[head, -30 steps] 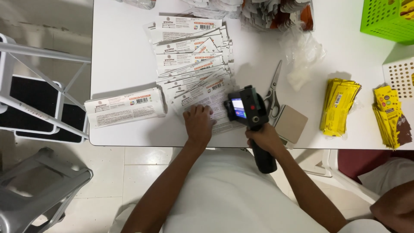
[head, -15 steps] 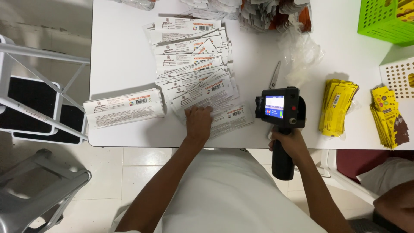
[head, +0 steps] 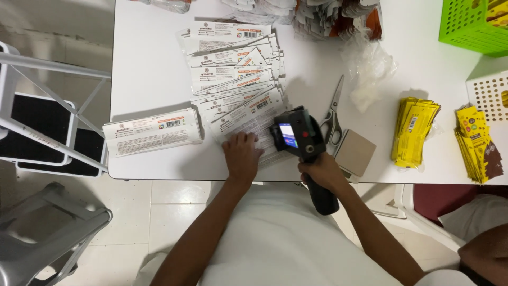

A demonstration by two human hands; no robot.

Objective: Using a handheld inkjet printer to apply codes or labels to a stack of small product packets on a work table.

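At the near table edge point(head: 159, 172), the left hand point(head: 242, 154) lies flat on the lowest white packet point(head: 259, 139) of a fanned row, while the right hand point(head: 324, 170) clasps a handheld printer point(head: 297, 136) against it — the neat stack point(head: 153, 131) aside looks finished; the fan above seemingly remains.

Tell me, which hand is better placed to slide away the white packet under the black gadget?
Left, probably. The left hand already lies flat on the white packets, beside the black handheld device. The right hand has its grip full, wrapped round that device's handle.
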